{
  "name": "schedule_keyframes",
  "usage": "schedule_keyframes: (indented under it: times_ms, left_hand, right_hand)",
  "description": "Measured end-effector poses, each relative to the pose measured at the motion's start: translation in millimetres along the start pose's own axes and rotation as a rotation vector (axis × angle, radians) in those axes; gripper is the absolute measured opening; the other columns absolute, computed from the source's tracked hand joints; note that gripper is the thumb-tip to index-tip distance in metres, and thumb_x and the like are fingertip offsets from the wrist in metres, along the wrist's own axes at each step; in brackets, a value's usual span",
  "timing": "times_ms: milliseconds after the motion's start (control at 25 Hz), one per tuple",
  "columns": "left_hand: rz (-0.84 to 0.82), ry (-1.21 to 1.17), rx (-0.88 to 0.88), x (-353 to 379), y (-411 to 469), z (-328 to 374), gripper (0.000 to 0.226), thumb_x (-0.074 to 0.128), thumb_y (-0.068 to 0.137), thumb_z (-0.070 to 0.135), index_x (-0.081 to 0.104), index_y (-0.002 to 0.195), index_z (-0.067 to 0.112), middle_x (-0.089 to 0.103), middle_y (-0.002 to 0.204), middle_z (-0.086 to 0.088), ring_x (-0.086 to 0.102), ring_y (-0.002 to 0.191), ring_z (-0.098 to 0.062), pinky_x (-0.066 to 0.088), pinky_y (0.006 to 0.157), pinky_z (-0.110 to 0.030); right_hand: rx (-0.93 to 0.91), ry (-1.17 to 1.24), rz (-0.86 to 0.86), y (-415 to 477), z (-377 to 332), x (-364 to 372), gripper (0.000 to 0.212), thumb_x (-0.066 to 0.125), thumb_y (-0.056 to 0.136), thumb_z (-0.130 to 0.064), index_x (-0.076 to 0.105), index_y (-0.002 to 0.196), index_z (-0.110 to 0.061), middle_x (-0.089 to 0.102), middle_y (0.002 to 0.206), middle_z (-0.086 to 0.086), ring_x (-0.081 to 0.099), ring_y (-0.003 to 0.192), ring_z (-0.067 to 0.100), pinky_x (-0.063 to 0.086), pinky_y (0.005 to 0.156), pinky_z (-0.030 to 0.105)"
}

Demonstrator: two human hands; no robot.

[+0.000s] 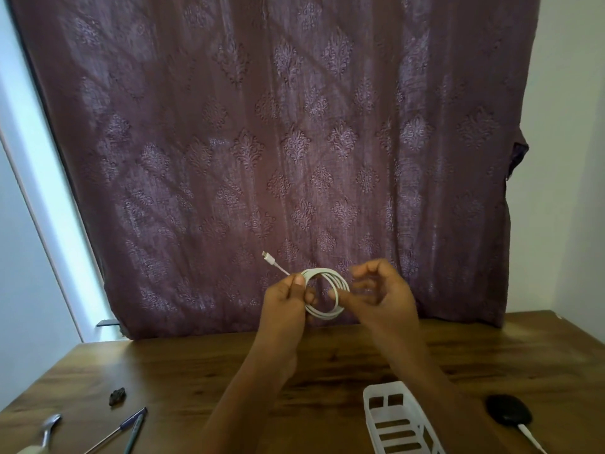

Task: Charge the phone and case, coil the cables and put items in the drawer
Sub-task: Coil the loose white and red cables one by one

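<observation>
Cable, white, wound into several loops, held up in the air above the table, in front of the curtain. Left hand pinched shut on the coil's left side, thumb pressed over the strands w/ fingers behind. Connector end sticking out up-left from that pinch, free. Right hand at the coil's right side, thumb touching the loops, fingers curled and loosely apart, blurred; cannot tell whether really gripping. Both forearms reaching up from the bottom edge.

Below, on the wood table: white slotted basket near the right forearm, partly cut off by the frame edge. Black case further right, w/ a white cord at its near side; whether plugged in, cannot tell. On the left: two pens lying side by side, small dark lump beyond them, spoon-like metal item at the far left edge.
</observation>
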State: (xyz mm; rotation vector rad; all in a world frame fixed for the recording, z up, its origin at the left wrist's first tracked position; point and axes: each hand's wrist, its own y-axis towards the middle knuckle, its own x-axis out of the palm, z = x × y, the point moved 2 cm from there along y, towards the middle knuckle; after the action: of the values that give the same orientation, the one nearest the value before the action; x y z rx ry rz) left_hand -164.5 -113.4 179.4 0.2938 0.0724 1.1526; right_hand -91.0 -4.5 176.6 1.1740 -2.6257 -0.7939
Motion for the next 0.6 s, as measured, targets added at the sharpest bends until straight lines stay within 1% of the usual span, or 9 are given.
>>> schedule_keyframes:
  times_ms: [80,120,160,240,360,440,480,560,600]
  left_hand:
    - [0.022,-0.008,-0.006,2.0,-1.4,-2.1,0.039,0.035,0.099,0.017,0.047,0.063,0.011,0.042,0.055,0.0,0.039,0.055,-0.013,0.036,0.052,-0.024]
    - [0.04,-0.021,-0.012,3.3,-2.7,-2.3,0.039,0.035,0.099,0.017,0.047,0.063,0.011,0.042,0.055,0.001,0.039,0.054,-0.012,0.035,0.052,-0.025]
    - [0.063,-0.038,-0.014,4.8,-3.3,-2.6,0.038,0.035,0.099,0.016,0.048,0.064,0.011,0.041,0.054,0.002,0.038,0.053,-0.011,0.034,0.052,-0.024]
    - [0.116,-0.086,-0.004,5.6,-1.8,-2.5,0.037,0.035,0.099,0.014,0.05,0.065,0.012,0.041,0.052,0.005,0.038,0.053,-0.01,0.035,0.051,-0.023]
    - [0.124,-0.1,0.023,4.2,1.2,-4.2,0.035,0.035,0.099,0.013,0.05,0.068,0.014,0.04,0.055,0.003,0.039,0.054,-0.009,0.038,0.051,-0.021]
    - [0.1,-0.053,0.056,2.2,0.9,-8.3,0.032,0.035,0.099,0.013,0.052,0.072,0.013,0.04,0.057,0.001,0.04,0.051,-0.005,0.039,0.05,-0.018]
    - [0.089,-0.021,0.093,0.8,1.6,-10.9,0.03,0.035,0.099,0.013,0.054,0.076,0.012,0.042,0.056,0.003,0.04,0.048,-0.002,0.039,0.048,-0.015]
    - [0.067,0.097,0.221,-2.9,4.4,-14.9,0.03,0.037,0.098,0.013,0.062,0.083,0.018,0.054,0.055,0.007,0.049,0.051,-0.001,0.046,0.051,-0.016]
    - [0.051,0.173,0.289,-4.4,5.7,-17.6,0.031,0.038,0.098,0.014,0.064,0.085,0.025,0.061,0.06,0.006,0.055,0.057,-0.004,0.05,0.056,-0.022]
  right_hand:
    - [-0.244,-0.269,0.133,-8.5,-1.2,1.0,0.023,0.077,0.069,-0.013,0.058,0.07,-0.026,0.054,0.093,-0.013,0.053,0.088,0.001,0.043,0.072,0.009]
    - [-0.287,-0.325,0.151,-11.3,0.2,2.4,0.017,0.076,0.07,-0.013,0.063,0.071,-0.025,0.052,0.096,-0.013,0.052,0.091,0.003,0.043,0.074,0.012]
    - [-0.277,-0.332,0.139,-12.6,3.1,3.2,0.014,0.073,0.074,-0.013,0.067,0.074,-0.026,0.051,0.098,-0.012,0.052,0.093,0.008,0.044,0.074,0.016]
    - [-0.158,-0.243,0.047,-14.2,6.4,6.4,0.019,0.065,0.082,-0.014,0.068,0.078,-0.032,0.051,0.094,-0.012,0.052,0.093,0.012,0.043,0.073,0.018]
    - [0.054,-0.078,-0.08,-13.2,3.2,10.3,0.018,0.064,0.083,-0.024,0.065,0.069,-0.035,0.052,0.084,-0.006,0.053,0.077,0.011,0.039,0.065,0.017]
    - [0.183,-0.046,-0.121,-9.0,-2.2,11.0,0.016,0.066,0.082,-0.026,0.067,0.066,-0.028,0.059,0.081,-0.001,0.058,0.073,0.011,0.044,0.063,0.017]
    - [0.273,0.02,-0.133,-6.3,-3.1,11.0,0.018,0.065,0.083,-0.024,0.067,0.064,-0.023,0.062,0.074,0.0,0.059,0.067,0.011,0.045,0.059,0.017]
    - [0.501,0.261,-0.15,-3.0,-2.7,10.3,0.029,0.056,0.085,-0.022,0.057,0.056,-0.018,0.049,0.054,-0.001,0.046,0.048,0.01,0.036,0.046,0.021]
    - [0.602,0.396,-0.174,-2.7,-1.7,10.2,0.035,0.051,0.086,-0.023,0.05,0.051,-0.018,0.041,0.052,-0.001,0.039,0.045,0.009,0.03,0.046,0.023]
